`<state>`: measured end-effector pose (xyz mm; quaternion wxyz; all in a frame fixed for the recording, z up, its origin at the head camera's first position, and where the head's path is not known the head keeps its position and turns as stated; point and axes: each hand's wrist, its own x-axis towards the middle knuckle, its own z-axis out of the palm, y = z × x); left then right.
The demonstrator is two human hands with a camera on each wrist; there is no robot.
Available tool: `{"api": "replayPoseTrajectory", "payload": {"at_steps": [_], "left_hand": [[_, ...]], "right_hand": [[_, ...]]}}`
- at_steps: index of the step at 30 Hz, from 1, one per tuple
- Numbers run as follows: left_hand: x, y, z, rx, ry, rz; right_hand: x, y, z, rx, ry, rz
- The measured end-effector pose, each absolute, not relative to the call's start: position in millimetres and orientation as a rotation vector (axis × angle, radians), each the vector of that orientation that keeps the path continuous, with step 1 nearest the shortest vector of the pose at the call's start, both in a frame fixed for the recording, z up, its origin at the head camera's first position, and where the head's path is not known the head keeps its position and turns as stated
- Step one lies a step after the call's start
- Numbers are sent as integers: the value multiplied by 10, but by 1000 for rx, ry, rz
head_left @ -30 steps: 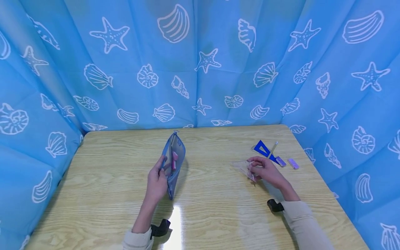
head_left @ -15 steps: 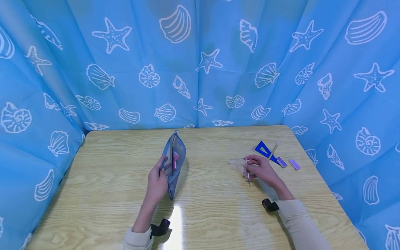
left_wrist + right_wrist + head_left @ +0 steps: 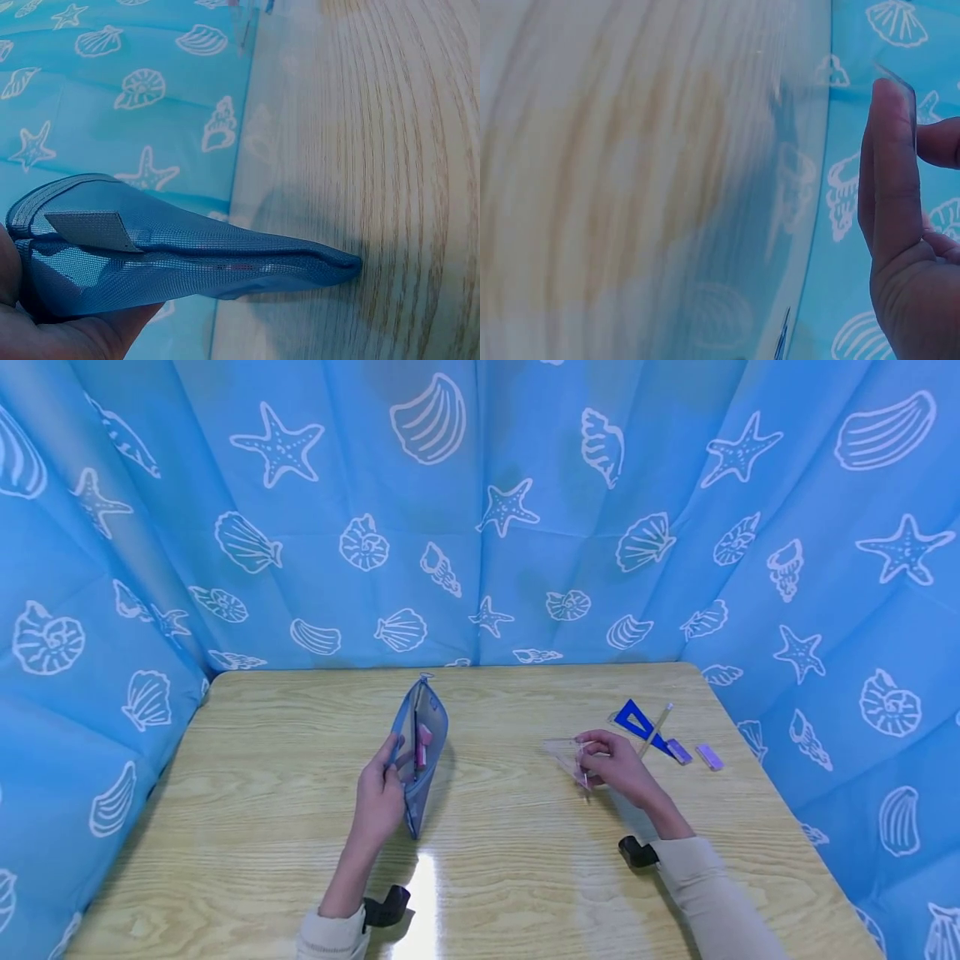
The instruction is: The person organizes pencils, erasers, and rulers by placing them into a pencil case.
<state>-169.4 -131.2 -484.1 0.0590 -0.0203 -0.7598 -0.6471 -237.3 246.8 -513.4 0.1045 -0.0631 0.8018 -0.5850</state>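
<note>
In the head view my left hand [image 3: 378,797] grips the near side of a blue mesh zip pouch [image 3: 437,718], which stands tilted with its mouth spread. Inside it shows a pink object [image 3: 424,737], kind unclear, beside a dark strip. The left wrist view shows the mesh pouch [image 3: 165,274] between thumb and fingers. Over the table to the right, my right hand [image 3: 618,768] pinches a clear set square [image 3: 558,748] between thumb and fingertips. Only the thin edge of the set square [image 3: 913,112] shows beyond the fingers in the right wrist view.
Right of the right hand lie a blue set square [image 3: 660,742], a pencil [image 3: 662,720] across it, a purple eraser-like block [image 3: 679,752] touching its tip and another purple block [image 3: 708,757]. A patterned blue curtain [image 3: 480,510] surrounds the wooden table [image 3: 300,735].
My right hand has moved a little left with the clear set square, towards the pouch. The left hand and the pouch have stayed almost still.
</note>
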Motion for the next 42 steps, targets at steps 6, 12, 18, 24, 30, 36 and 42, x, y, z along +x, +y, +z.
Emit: {"api": "replayPoseTrajectory", "payload": {"at_steps": [6,12,18,24,30,36,42], "left_hand": [[-1677,-1310,-4844,-70,-2286,-1968],[-1679,-1306,-4840,-60,-2278,-1969],[-1672,-1301,-4850,-71,-2277,-1983],[-1671,-1299,-4849,-73,-2287,-1962],[-1682,-1292,-4847,-71,-2276,-1970],[-1692,-1292,-4832,-73,-2271,-1975],[-1690,-1299,-4790,-67,-2280,-1963]], "right_hand": [[-2359,2385,-5153,-217,2350,-1746],[-2351,2257,-5120,-230,2317,-1760],[-2315,2089,-5117,-226,2279,-1775],[-2282,1950,-5099,-213,2247,-1820],[-2280,1834,-5050,-197,2247,-1839],[-2313,1718,-4982,-198,2219,-1875],[-2342,1537,-4860,-221,2157,-1942]]}}
